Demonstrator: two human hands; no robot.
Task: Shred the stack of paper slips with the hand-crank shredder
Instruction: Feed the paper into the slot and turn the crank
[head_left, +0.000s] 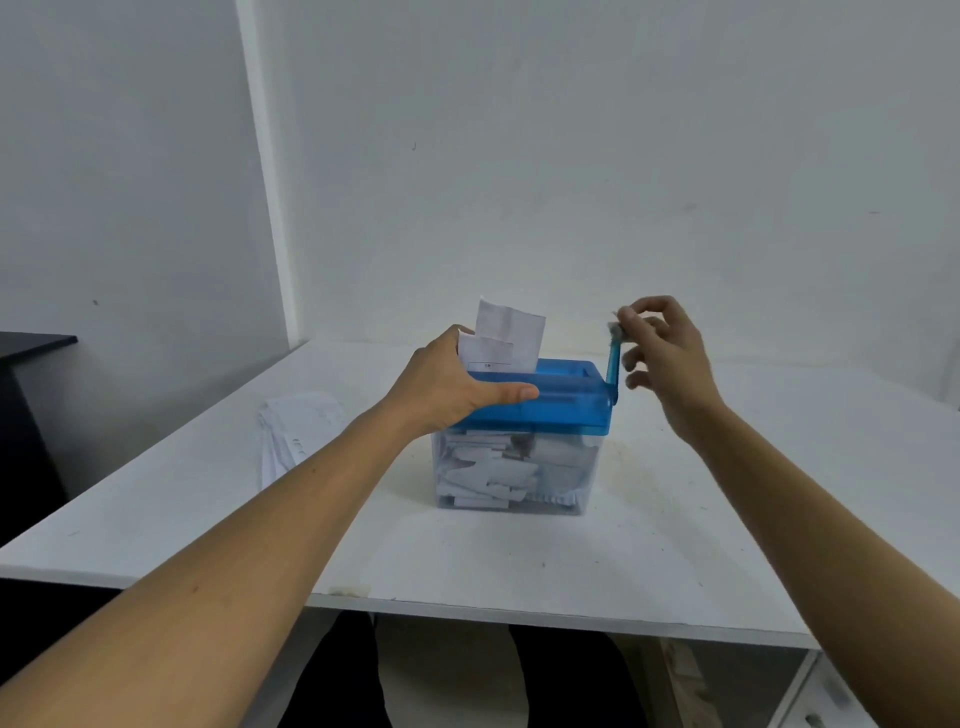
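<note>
- Where the table (519, 561) runs out to mid-left of frame, the stack of paper slips (301, 431) lies flat & slightly fanned, well apart from the shredder (545, 447), no hand on it. A dark cabinet (26, 415) sits at the far-left edge.
- Ctr-left: left hand (452, 384) grips the left end of the blue lid (566, 402), thumb laid along the near face. Fingers are hidden behind the paper, so can't tell how they lie.
- Ctr: two slips (511, 332) stand upright in the slot, just beside that hand, most of their length above the lid.
- Below the lid: clear bin (519, 483), well filled w/ white strips.
- Ctr-right: crank (613, 366) stands near-vertical off the lid's right end. Right hand (665, 358) pinches its top knob btwn thumb & forefinger, other fingers loosely curled.
- Hands are apart, one at each end of the lid.
- Key relation: lid's long axis runs left-right in frame, w/ the crank on its right end, so the right hand is the turning hand & the left only braces.
- Prob. next: carry the knob round in a circle while the box is held down. The stack is nearer the left hand for refills.
</note>
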